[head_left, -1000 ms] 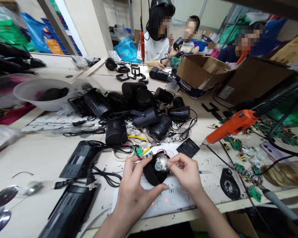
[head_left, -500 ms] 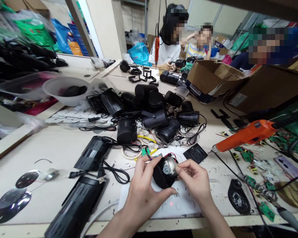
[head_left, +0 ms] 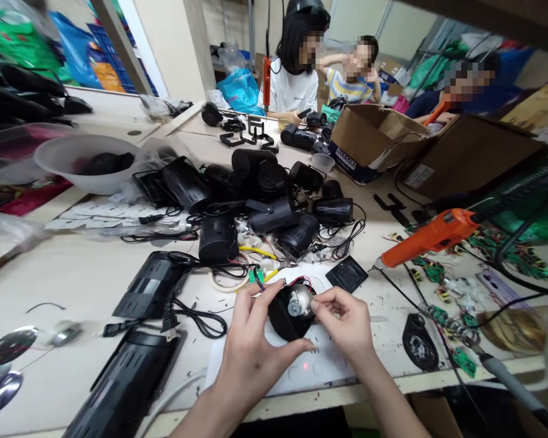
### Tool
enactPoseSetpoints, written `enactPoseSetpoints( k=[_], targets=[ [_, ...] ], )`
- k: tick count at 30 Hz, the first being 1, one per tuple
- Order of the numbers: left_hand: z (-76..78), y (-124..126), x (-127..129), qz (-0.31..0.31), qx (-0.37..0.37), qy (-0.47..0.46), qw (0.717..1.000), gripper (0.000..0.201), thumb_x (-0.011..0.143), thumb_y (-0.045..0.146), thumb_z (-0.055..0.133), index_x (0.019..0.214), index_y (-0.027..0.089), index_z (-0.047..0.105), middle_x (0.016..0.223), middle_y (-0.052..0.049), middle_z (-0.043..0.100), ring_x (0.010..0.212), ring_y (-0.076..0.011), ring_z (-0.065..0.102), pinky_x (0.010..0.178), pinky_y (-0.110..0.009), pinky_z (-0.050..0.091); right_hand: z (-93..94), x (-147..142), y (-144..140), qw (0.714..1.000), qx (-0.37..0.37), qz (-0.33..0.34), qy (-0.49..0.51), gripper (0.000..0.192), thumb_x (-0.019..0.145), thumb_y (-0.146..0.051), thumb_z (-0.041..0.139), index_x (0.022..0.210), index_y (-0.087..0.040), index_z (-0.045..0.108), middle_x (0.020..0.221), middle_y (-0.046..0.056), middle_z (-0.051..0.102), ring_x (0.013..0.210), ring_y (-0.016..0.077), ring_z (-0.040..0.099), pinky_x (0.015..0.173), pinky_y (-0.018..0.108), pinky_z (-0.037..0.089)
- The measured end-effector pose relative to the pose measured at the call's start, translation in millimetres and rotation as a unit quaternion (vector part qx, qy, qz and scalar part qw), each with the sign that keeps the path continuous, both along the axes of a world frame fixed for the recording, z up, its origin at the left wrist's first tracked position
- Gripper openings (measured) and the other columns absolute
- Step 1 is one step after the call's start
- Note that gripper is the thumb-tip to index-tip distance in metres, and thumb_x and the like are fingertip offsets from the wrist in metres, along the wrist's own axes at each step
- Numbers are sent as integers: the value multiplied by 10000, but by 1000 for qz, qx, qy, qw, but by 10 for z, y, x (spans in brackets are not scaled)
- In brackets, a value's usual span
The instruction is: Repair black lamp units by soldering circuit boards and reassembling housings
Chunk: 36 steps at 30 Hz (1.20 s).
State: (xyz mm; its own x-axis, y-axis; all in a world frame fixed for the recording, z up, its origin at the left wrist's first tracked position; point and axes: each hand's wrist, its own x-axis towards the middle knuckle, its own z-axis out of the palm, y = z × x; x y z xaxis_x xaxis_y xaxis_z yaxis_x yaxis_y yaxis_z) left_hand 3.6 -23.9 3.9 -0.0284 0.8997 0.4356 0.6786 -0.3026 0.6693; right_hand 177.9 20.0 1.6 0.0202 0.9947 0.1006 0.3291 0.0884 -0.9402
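My left hand curves around a round black housing, its fingers at the far left side and its thumb along the near edge. Inside the housing's opening sits a small silver-and-white motor with red wires behind it. Thumb and fingertips of my right hand pinch the motor's right edge. Below both hands lies a white panel with a glowing red light. A small green circuit board is just beyond my left fingers. To the upper right of my right hand lies a black square plate.
Several black cylindrical housings with cords are heaped beyond my hands. An orange electric screwdriver lies at the right, near green circuit boards. Longer black casings lie at the left. Cardboard boxes and people are across the table.
The whole view has shifted, so the table things appear farther left. Both hands keep the same hold on the housing and the motor.
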Motion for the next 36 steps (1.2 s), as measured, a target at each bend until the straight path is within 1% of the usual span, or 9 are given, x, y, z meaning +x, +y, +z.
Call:
enactPoseSetpoints(
  k=[5,8,13,15,18,22,27,32,36],
  targets=[
    [-6,6,1,3,13,5,1000,814,687,550,778,1340,187,453,1151,-108,466,1094,-281,542,875,-424,587,18,-4,-12,999,36,12,-30,118,748,-246,638,660,-180,681,566,6,655,499,122,579,488,208,467],
    [-10,19,3,7,18,6,1000,806,684,560,777,1328,187,465,1154,-111,478,1095,-289,549,875,-437,589,14,4,-10,998,41,22,-30,121,759,-237,637,662,-176,677,578,5,656,494,116,577,478,202,464],
    [-16,26,-19,8,14,7,1000,802,687,555,777,1332,187,472,1153,-111,484,1087,-286,564,865,-432,595,-43,57,-16,998,-21,53,29,138,811,-298,644,768,-181,702,666,18,682,562,135,625,535,227,539],
    [-13,24,-26,10,13,4,1000,815,680,553,784,1334,184,470,1153,-111,485,1080,-284,568,859,-429,597,-62,70,-37,995,-47,65,59,155,830,-320,637,819,-184,709,670,16,682,554,134,636,524,222,548],
    [-4,20,-22,6,14,0,1000,822,678,543,791,1338,180,461,1137,-109,489,1052,-273,574,841,-421,600,-77,54,-78,993,-53,55,90,152,831,-322,646,845,-185,708,634,3,669,521,124,640,499,202,541],
    [-1,14,2,12,14,-4,1000,834,673,520,804,1336,173,438,1116,-112,496,1013,-265,576,804,-419,603,-93,1,-110,992,-42,29,113,131,807,-309,673,811,-182,705,588,-13,637,489,115,628,485,194,538],
    [-7,9,20,21,-2,-13,1000,849,646,503,824,1324,175,431,1103,-113,506,979,-271,594,775,-426,599,-125,-21,-92,990,-45,24,133,141,780,-316,697,798,-177,709,574,-16,633,456,107,617,451,181,517],
    [0,4,22,27,4,-18,999,833,660,545,800,1312,170,442,1088,-113,518,964,-268,605,770,-420,598,-121,-11,-84,991,-48,31,123,161,777,-329,699,779,-169,712,591,1,654,450,117,617,439,193,520],
    [8,-1,30,26,2,-17,1000,831,670,571,784,1313,179,434,1097,-117,519,992,-279,603,782,-434,599,-110,-4,-104,993,-31,45,105,150,800,-314,680,778,-170,713,642,10,663,471,117,618,451,201,530]
  ],
)
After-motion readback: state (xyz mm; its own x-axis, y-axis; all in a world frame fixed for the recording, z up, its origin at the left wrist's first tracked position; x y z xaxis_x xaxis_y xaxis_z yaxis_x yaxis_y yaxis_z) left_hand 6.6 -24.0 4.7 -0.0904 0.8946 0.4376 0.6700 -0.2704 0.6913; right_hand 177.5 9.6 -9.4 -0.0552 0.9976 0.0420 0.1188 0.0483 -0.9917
